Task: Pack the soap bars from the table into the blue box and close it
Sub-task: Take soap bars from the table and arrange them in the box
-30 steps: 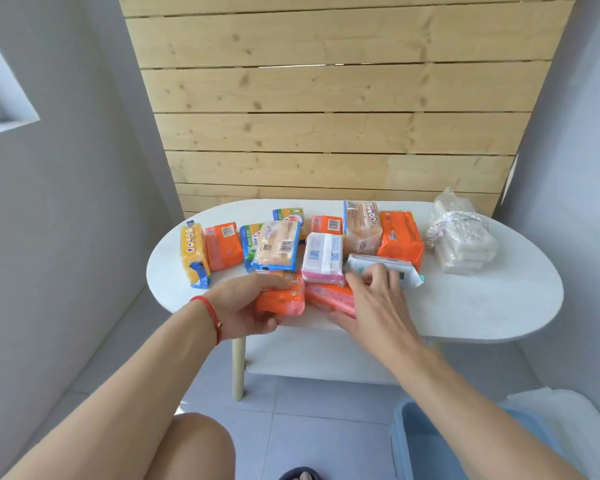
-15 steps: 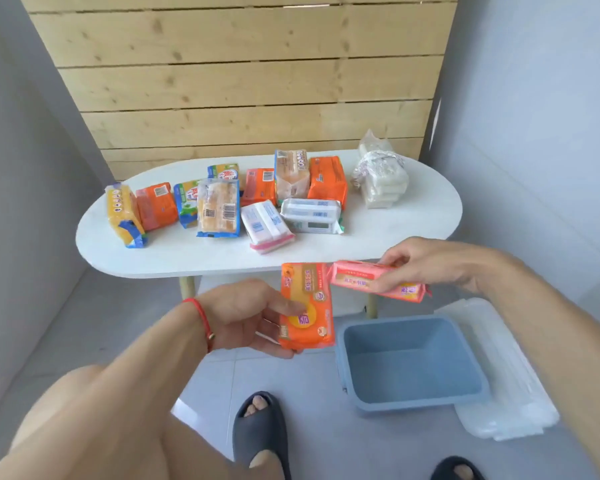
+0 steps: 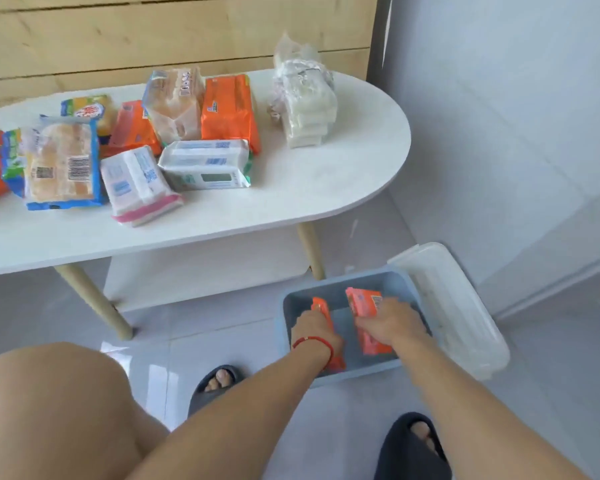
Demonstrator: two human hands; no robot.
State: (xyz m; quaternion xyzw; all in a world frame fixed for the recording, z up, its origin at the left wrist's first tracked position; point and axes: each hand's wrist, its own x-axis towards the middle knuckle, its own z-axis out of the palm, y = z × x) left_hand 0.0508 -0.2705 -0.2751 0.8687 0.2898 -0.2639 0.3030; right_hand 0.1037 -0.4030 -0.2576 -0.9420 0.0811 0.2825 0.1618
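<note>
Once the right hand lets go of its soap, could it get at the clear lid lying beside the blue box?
Probably yes. The right hand is inside the blue box, and the clear lid lies open on the floor right beside it, nothing covering or blocking it.

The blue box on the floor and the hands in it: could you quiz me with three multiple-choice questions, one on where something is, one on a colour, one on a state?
1. Where does the clear lid lie?
A. On the floor beside the box
B. On the table
C. Shut on the box

2. What colour are the two soap packs in the hands?
A. Green
B. Orange
C. White

3. What state is the blue box in?
A. Closed
B. Full to the rim
C. Open, mostly bare inside

Answers:
1 A: the clear lid rests on the tiles against the blue box.
2 B: the left hand and the right hand each grip an orange pack.
3 C: no lid covers it, and its bare floor shows between the hands.
</note>
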